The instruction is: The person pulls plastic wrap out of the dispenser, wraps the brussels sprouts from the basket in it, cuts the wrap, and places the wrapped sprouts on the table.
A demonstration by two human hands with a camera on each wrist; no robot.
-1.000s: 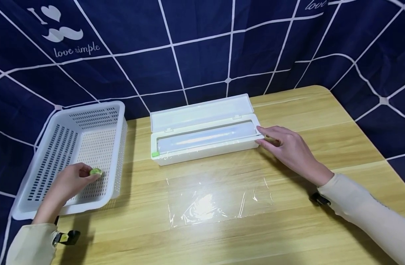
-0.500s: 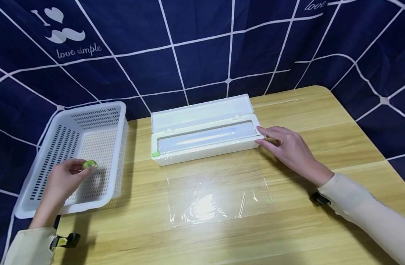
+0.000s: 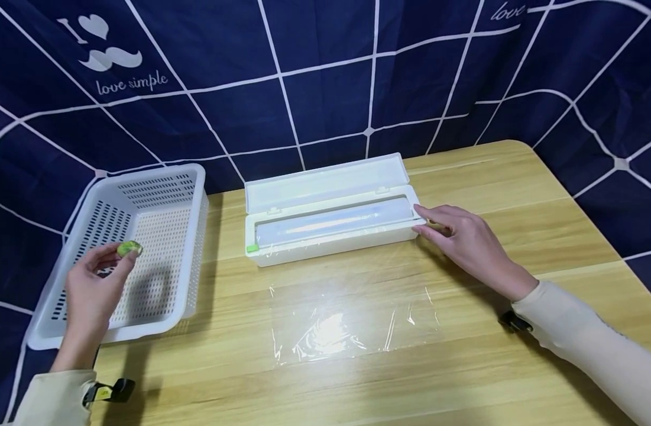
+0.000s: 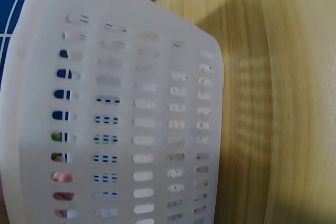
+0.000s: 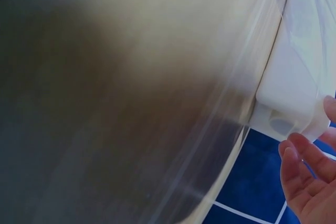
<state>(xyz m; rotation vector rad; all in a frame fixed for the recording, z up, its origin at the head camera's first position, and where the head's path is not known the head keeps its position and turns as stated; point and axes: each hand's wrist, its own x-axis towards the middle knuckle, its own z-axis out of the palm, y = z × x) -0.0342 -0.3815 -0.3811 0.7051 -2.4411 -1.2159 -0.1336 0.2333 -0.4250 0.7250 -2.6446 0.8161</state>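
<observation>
My left hand [image 3: 93, 290] is raised over the white slotted basket [image 3: 199, 236], pinching a small rounded green piece of produce [image 3: 128, 248] with pale streaks between thumb and fingers. In the left wrist view the basket's wall [image 4: 157, 129] stands in front; bits of fingers [image 4: 64, 177] and green show through its slots. At the right end of a white cling film dispenser [image 3: 333, 241], my right hand [image 3: 471, 239] grips the corner, thumb at the front and fingers on top. The dispenser's lid [image 3: 327, 182] is up, with the film roll [image 3: 336, 222] inside.
A clear sheet of cling film [image 3: 352, 325] lies flat on the wooden table [image 3: 522, 225] in front of the dispenser. A green slider [image 3: 252, 248] sits at the dispenser's left front corner. A dark blue grid-patterned cloth [image 3: 325, 71] hangs behind the table.
My left hand has lifted the green piece from low in the basket, up and to the left. The right hand keeps its grip on the dispenser's end.
</observation>
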